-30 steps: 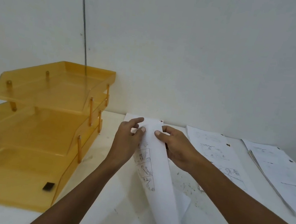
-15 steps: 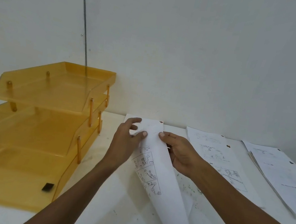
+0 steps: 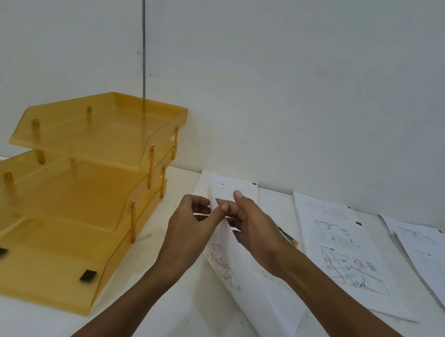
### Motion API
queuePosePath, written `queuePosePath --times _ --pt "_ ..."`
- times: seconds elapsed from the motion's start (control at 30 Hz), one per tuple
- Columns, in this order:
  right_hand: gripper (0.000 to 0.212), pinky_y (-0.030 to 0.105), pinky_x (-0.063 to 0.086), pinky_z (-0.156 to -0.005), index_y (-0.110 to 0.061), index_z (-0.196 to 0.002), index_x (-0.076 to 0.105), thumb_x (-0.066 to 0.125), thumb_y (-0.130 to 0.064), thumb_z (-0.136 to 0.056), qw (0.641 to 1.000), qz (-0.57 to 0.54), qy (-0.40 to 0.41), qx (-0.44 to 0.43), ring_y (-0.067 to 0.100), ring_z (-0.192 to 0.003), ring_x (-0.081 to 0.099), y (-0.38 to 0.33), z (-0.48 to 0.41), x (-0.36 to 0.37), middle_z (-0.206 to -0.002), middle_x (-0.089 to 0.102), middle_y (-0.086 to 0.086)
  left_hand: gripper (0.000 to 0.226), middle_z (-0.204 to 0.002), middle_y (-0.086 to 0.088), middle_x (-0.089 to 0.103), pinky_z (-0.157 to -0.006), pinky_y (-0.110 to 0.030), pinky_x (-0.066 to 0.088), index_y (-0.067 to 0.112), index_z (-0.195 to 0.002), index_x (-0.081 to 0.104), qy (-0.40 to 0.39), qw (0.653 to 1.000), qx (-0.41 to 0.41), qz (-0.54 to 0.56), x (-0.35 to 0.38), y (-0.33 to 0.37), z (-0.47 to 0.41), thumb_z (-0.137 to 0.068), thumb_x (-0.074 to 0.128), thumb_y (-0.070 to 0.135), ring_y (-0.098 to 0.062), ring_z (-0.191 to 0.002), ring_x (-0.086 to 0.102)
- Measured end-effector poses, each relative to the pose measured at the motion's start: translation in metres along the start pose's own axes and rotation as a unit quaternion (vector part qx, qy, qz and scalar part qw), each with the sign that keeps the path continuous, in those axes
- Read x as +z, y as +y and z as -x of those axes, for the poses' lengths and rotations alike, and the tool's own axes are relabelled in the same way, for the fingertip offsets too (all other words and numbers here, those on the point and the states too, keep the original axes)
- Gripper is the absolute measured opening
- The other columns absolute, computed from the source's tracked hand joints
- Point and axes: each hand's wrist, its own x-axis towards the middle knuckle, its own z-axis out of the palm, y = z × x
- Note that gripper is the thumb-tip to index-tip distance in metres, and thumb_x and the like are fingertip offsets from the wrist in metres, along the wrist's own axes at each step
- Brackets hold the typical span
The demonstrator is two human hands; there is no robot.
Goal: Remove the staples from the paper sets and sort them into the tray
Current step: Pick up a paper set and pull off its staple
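A white paper set [image 3: 234, 266] with small drawings lies on the white table in front of me, its top sheet lifted and curled. My left hand [image 3: 189, 229] pinches the upper edge of that lifted sheet between thumb and finger. My right hand [image 3: 257, 229] is at the same sheet from the right, fingers spread against it. A yellow three-tier tray [image 3: 75, 205] stands to the left, with no paper visible in its tiers. A small metal tool with a yellow part [image 3: 288, 237] peeks out behind my right hand.
Two more paper sets lie to the right: one with a map drawing [image 3: 345, 255], and another stack [image 3: 435, 261] at the table's right edge. The white wall is close behind the papers. Small specks litter the table [image 3: 165, 336] near the sheets.
Both hands have shifted slightly on the top sheet, peeling its upper edge up and back. The view has tilted a little to the right.
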Motion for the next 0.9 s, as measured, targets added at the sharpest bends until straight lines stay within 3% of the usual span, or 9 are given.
queuePosePath --times 0.1,0.2,0.27,0.37,0.43,0.5,0.57,0.77,0.9 --pt "0.047 0.04 0.054 -0.1 -0.023 -0.124 0.072 0.035 -0.046 -0.107 1.0 0.018 0.005 -0.012 0.02 -0.119 0.063 0.004 -0.004 0.004 -0.129 0.068 0.002 0.018 -0.106 0.009 0.067 -0.08 -0.038 0.065 0.02 -0.115 0.061 0.002 1.0 -0.004 -0.004 -0.012 -0.004 -0.004 -0.098 0.063 0.025 -0.015 -0.104 0.068" --pt "0.035 0.032 0.048 -0.102 -0.028 -0.132 0.061 0.051 -0.043 -0.103 0.982 0.168 0.079 -0.02 0.012 -0.125 0.055 0.014 -0.01 -0.001 -0.14 0.058 -0.003 0.014 -0.104 0.002 0.071 -0.073 -0.039 0.061 0.016 -0.111 0.064 0.014 1.0 -0.01 -0.015 -0.028 -0.005 -0.01 -0.098 0.057 0.017 -0.022 -0.097 0.07" --pt "0.055 0.03 0.039 -0.1 -0.025 -0.147 0.044 0.057 -0.047 -0.099 0.971 0.217 0.103 0.015 0.016 -0.135 0.046 0.021 -0.011 -0.006 -0.153 0.045 0.003 0.014 -0.103 -0.003 0.073 -0.064 -0.035 0.054 0.016 -0.108 0.065 0.017 1.0 -0.015 -0.004 -0.041 -0.001 -0.011 -0.098 0.055 0.015 -0.021 -0.087 0.07" --pt "0.097 0.041 0.033 -0.112 -0.02 -0.16 0.015 0.065 -0.06 -0.087 0.972 0.187 0.11 0.094 0.026 -0.148 0.032 0.032 -0.01 -0.013 -0.164 0.028 0.005 0.016 -0.101 -0.008 0.074 -0.063 -0.034 0.049 0.017 -0.106 0.066 0.022 1.0 -0.006 0.018 -0.058 0.008 -0.012 -0.1 0.052 0.012 -0.019 -0.08 0.066" --pt "0.112 0.044 0.034 -0.116 -0.02 -0.159 0.018 0.073 -0.069 -0.074 0.978 0.14 0.109 0.108 0.026 -0.141 0.045 0.04 -0.01 -0.018 -0.157 0.041 0.005 0.017 -0.1 -0.013 0.073 -0.065 -0.038 0.047 0.019 -0.103 0.066 0.022 0.999 0.0 0.041 -0.068 0.016 -0.011 -0.101 0.05 0.012 -0.023 -0.08 0.064" --pt "0.098 0.049 0.047 -0.11 -0.016 -0.146 0.048 0.078 -0.069 -0.069 0.989 0.089 0.065 0.103 0.025 -0.117 0.067 0.046 -0.011 -0.027 -0.135 0.065 0.005 0.019 -0.102 -0.013 0.073 -0.066 -0.04 0.047 0.019 -0.106 0.065 0.026 0.998 -0.004 0.065 -0.078 0.023 -0.013 -0.102 0.048 0.012 -0.025 -0.08 0.064" --pt "0.062 0.047 0.055 -0.099 -0.012 -0.127 0.066 0.074 -0.053 -0.082 0.997 0.033 0.006 0.076 0.026 -0.103 0.073 0.046 -0.009 -0.027 -0.121 0.073 0.007 0.02 -0.096 -0.005 0.075 -0.066 -0.037 0.049 0.018 -0.11 0.064 0.04 0.995 -0.021 0.092 -0.085 0.029 -0.015 -0.102 0.046 0.013 -0.022 -0.078 0.065" --pt "0.036 0.044 0.055 -0.099 -0.016 -0.134 0.063 0.056 -0.026 -0.101 0.991 -0.106 -0.068 0.036 0.026 -0.121 0.066 0.038 -0.003 -0.003 -0.131 0.069 0.006 0.021 -0.079 0.013 0.074 -0.062 -0.031 0.053 0.018 -0.113 0.063 0.065 0.991 -0.018 0.114 -0.101 0.047 -0.022 -0.103 0.044 0.015 -0.009 -0.068 0.067" --pt "0.036 0.043 0.059 -0.093 -0.013 -0.132 0.063 0.059 -0.018 -0.096 0.988 -0.143 -0.047 0.012 0.03 -0.115 0.069 0.034 -0.004 0.016 -0.127 0.071 0.009 0.021 -0.092 0.006 0.078 -0.066 -0.036 0.06 0.021 -0.12 0.063 0.049 0.994 -0.015 0.1 -0.124 0.057 -0.023 -0.105 0.047 0.021 -0.011 -0.074 0.073"
